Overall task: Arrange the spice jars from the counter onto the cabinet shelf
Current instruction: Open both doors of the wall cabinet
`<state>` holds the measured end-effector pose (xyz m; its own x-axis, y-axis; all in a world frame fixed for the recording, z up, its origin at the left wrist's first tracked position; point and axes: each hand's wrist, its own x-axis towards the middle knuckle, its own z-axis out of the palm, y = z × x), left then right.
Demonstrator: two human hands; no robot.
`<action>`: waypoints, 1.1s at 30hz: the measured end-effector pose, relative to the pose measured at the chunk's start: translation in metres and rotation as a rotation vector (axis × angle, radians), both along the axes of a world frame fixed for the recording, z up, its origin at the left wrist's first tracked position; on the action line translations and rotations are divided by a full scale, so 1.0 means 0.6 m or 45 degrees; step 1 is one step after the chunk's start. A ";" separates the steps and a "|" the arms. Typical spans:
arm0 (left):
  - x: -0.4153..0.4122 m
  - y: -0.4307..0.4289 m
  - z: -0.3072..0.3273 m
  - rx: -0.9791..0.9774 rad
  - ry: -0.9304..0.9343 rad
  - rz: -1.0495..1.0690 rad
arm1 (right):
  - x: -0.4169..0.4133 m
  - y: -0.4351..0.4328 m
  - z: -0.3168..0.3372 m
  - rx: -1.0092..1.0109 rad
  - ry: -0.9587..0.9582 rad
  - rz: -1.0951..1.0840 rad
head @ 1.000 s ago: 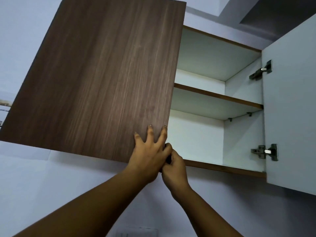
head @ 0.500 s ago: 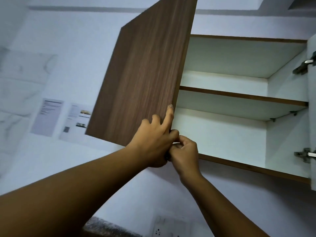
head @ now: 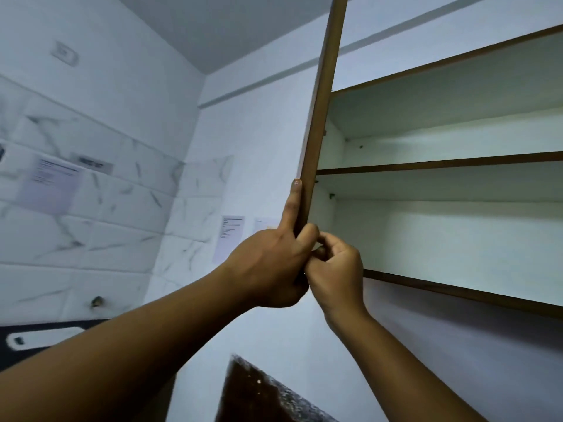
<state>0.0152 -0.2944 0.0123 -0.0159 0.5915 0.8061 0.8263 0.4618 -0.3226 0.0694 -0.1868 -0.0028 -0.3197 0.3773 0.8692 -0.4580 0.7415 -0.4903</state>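
Hands meet at the lower corner of a wall cabinet's left door [head: 323,99], which stands swung out so far that only its brown edge band faces the camera. The left hand [head: 268,266] is wrapped around that bottom corner, forefinger stretched straight up along the door's outer face, the other fingers curled under. The right hand [head: 335,269] is loosely fisted just beside it, thumb and fingertips pinched at the same corner and touching the left hand; what lies between the pinching fingers is too dark and small to make out.

The cabinet [head: 457,287] is white inside with brown wood-grain edging. Its middle shelf [head: 441,162] runs across the opening, with small dark shelf pegs under its left end, and the bottom shelf [head: 457,236] sits below it, seen from underneath so that its floor is hidden behind the front rim. The cabinet's right side is cut off by the frame.

No spice jar shows anywhere in view; where the jars are cannot be told. A sliver of dark speckled counter [head: 259,394] pokes in at the bottom edge, mostly cropped. Papers [head: 230,237] stuck to the marble-patterned tile wall [head: 91,223] are blurred, their print unreadable.
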 end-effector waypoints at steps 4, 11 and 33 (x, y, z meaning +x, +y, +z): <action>-0.050 -0.050 -0.003 0.035 -0.062 0.037 | -0.061 -0.052 -0.006 0.089 0.015 0.023; -0.135 -0.121 -0.012 0.118 -0.133 0.024 | -0.173 -0.112 -0.020 0.103 -0.125 0.131; -0.390 -0.198 -0.043 0.232 -0.183 0.345 | -0.423 -0.172 -0.041 0.189 -0.387 0.150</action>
